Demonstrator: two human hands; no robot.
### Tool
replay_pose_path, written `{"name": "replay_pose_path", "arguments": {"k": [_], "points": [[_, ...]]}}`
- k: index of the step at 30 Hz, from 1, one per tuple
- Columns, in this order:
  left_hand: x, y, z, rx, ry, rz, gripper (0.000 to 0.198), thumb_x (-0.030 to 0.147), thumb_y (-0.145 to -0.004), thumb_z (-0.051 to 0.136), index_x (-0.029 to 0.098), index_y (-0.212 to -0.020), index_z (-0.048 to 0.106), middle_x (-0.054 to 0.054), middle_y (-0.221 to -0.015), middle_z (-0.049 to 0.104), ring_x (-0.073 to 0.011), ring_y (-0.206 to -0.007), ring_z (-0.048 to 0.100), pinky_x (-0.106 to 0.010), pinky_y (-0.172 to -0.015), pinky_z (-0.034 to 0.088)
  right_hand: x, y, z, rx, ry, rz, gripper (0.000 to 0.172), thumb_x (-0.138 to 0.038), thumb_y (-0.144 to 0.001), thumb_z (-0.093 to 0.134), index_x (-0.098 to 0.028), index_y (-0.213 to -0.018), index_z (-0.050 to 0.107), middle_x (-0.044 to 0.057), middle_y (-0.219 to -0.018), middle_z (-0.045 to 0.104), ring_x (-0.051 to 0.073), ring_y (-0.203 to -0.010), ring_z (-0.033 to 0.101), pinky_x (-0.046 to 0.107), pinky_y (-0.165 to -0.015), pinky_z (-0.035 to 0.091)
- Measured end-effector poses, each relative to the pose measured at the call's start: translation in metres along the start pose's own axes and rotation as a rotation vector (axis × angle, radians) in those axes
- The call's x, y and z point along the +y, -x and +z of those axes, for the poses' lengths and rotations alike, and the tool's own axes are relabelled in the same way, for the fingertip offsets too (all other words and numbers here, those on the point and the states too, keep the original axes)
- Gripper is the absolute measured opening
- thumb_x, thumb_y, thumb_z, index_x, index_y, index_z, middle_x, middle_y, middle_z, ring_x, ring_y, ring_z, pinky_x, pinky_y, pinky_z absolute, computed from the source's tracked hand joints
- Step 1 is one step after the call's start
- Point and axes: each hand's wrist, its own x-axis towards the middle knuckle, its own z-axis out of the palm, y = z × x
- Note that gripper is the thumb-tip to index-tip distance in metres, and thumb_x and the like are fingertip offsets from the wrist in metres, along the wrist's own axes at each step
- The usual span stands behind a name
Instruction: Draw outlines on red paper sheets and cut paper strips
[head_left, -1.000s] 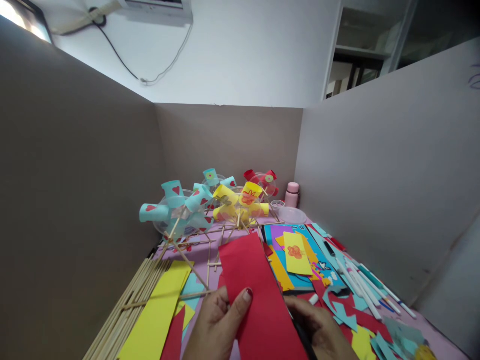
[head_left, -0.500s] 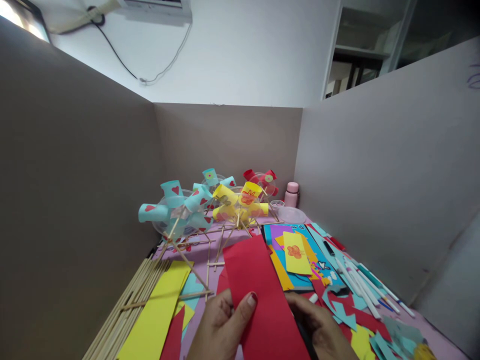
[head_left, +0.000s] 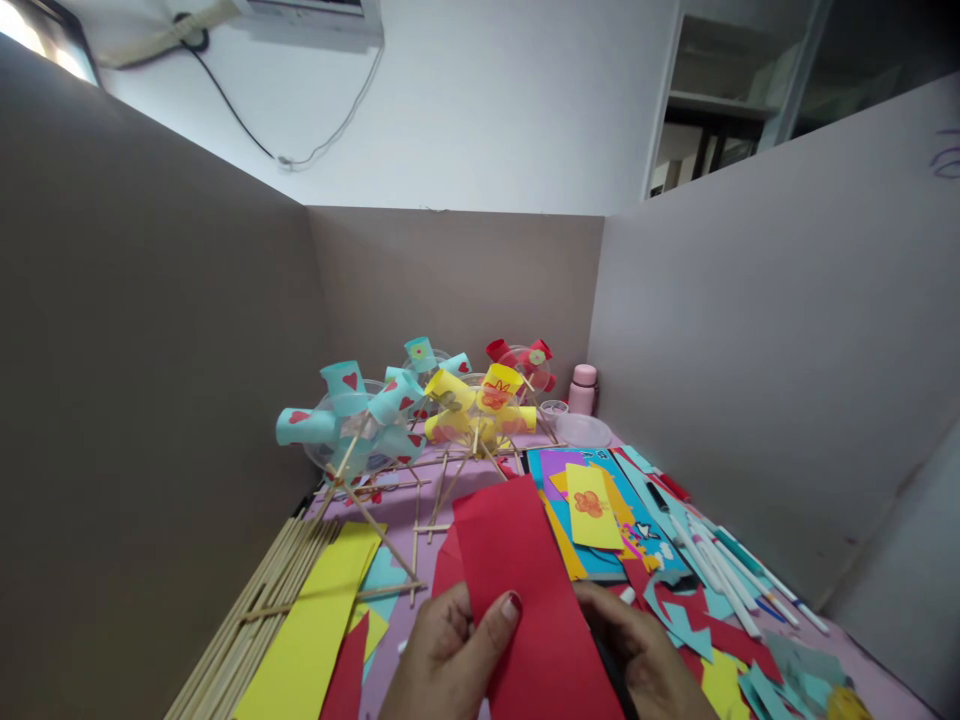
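Red paper makes up the long sheet [head_left: 551, 610] held in front, its far end pointing at the back panel [head_left: 461, 290] and its near end cut off by the bottom of the view. The left hand [head_left: 459, 650] grips its left edge, thumb flat on top and fingers curled beneath; the right hand [head_left: 645, 655] is curled at the right edge, above something dark, and I cannot tell whether it grips either. On the left, a narrow strip of the pink surface [head_left: 874, 650] separates the left hand from a yellow strip [head_left: 311, 620], with the bundle of sticks [head_left: 240, 640] just beyond. On the right, paper scraps [head_left: 686, 635] crowd close to the right hand. The air above the sheet is open, side panels standing well apart from both hands. Counting: one held sheet, two hands, four wheels with paper tubes, namely a front blue wheel [head_left: 349, 415], a rear blue wheel [head_left: 421, 354], a yellow wheel [head_left: 480, 410] and a red wheel [head_left: 538, 357]. One pink bottle [head_left: 583, 392], one plate [head_left: 585, 432] and one flower card [head_left: 595, 515] show; the markers [head_left: 724, 570] overlap too much to count surely.
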Motion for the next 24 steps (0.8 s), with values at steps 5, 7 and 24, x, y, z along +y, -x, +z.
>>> {"name": "replay_pose_path", "arguments": {"k": [5, 7, 24], "points": [[0.006, 0.002, 0.003, -0.035, 0.07, -0.009, 0.033, 0.049, -0.07, 0.071, 0.017, -0.079, 0.068, -0.005, -0.071, 0.067, -0.0215, -0.068, 0.06, -0.033, -0.071, 0.049, 0.006, -0.003, -0.005, -0.044, 0.02, -0.003, 0.046, -0.035, -0.057, 0.086, -0.019, -0.099, 0.073, 0.01, -0.091, 0.076, 0.03, -0.095, 0.068, 0.035, -0.084, 0.053], [0.006, 0.002, 0.003, -0.029, 0.083, -0.029, 0.033, 0.049, -0.069, 0.072, 0.017, -0.078, 0.067, -0.004, -0.069, 0.066, -0.0214, -0.067, 0.059, -0.033, -0.07, 0.048, 0.008, -0.004, -0.006, -0.051, 0.003, -0.007, 0.046, -0.034, -0.057, 0.086, -0.02, -0.099, 0.073, 0.01, -0.091, 0.076, 0.029, -0.095, 0.068, 0.034, -0.082, 0.054], [-0.01, -0.002, 0.001, -0.011, 0.016, -0.025, 0.041, 0.056, -0.066, 0.072, 0.018, -0.063, 0.057, -0.003, -0.064, 0.062, -0.0191, -0.064, 0.057, -0.028, -0.062, 0.046, -0.001, 0.0, -0.001, 0.005, 0.015, -0.021, 0.046, -0.039, -0.06, 0.084, -0.02, -0.1, 0.072, 0.009, -0.09, 0.076, 0.029, -0.096, 0.068, 0.034, -0.085, 0.054]]}}
